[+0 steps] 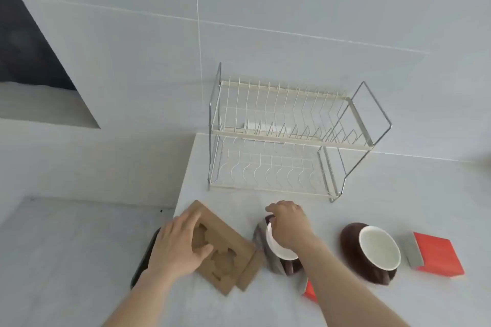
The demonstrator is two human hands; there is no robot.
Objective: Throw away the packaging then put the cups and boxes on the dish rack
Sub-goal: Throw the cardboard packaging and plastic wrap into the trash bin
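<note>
A flat brown cardboard packaging tray (228, 255) with cut-out holes lies near the counter's left edge. My left hand (178, 244) grips its left side, fingers hooked into a cut-out. Beside it stands a brown cup with a white inside (279, 249), and my right hand (289, 223) is closed over its far rim. A second brown cup (372, 252) lies tilted to the right. One red box (435, 255) rests at the far right. Another red box (309, 292) peeks out under my right forearm. The two-tier wire dish rack (292, 138) stands empty at the back.
The pale counter (265, 308) ends on the left, where a lower grey surface (66, 247) begins. A dark object (146, 255) sits below the counter's left edge, partly hidden by my left hand. A tiled wall rises behind the rack.
</note>
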